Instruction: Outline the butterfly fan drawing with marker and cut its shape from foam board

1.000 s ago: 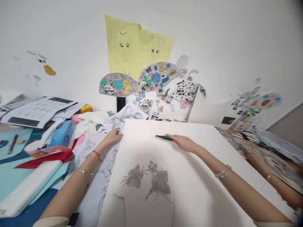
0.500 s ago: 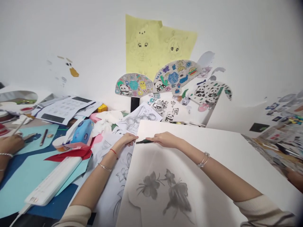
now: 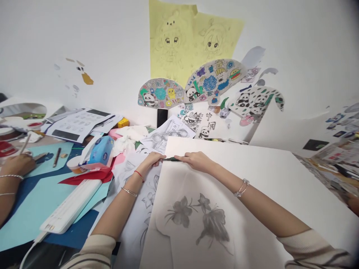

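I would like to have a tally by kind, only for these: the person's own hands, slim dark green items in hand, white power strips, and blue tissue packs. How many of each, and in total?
Left hand and right hand: 2
Slim dark green item: 1
White power strip: 1
Blue tissue pack: 1
Total: 5

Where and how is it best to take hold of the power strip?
Probably across the middle of the power strip, from above, gripping both long sides: it lies long and narrow, its cord leaves the near end, and a red sheet lies at the far end.
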The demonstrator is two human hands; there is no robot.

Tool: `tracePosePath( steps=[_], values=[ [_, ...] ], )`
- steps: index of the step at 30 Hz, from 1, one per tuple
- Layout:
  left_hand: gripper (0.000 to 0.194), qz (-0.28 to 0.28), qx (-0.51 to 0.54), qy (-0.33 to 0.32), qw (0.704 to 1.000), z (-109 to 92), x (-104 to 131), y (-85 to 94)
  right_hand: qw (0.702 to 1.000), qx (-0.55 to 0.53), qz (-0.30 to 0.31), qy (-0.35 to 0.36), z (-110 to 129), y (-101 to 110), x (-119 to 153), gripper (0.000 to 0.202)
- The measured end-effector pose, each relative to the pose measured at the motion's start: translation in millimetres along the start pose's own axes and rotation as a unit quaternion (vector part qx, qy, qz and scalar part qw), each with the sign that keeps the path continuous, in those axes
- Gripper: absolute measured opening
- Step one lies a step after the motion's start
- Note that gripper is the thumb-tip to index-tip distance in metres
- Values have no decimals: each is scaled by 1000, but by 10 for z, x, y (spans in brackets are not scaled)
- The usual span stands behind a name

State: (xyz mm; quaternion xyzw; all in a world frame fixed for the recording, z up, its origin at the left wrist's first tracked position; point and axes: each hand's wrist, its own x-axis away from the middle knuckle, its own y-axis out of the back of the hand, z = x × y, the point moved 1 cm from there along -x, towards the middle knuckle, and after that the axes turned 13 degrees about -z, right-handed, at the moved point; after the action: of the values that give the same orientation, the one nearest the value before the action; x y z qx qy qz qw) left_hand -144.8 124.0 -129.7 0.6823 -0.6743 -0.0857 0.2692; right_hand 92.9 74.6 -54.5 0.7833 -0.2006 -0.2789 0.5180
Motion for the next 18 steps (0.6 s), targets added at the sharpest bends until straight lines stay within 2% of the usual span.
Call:
tracePosePath(
  steps=[5,13,18],
  values=[
    [28,1,1,-9,1000,45,-23,2,1000,-4,12,1,88,-10,-50,42],
    [29,3,-1,-14,1000,51,-27,9,999,34,4,-28,68,13,36,44],
    [29,7,1,-17,1000,75,-53,-4,999,31,11,-21,110,-23,37,44]
  ],
)
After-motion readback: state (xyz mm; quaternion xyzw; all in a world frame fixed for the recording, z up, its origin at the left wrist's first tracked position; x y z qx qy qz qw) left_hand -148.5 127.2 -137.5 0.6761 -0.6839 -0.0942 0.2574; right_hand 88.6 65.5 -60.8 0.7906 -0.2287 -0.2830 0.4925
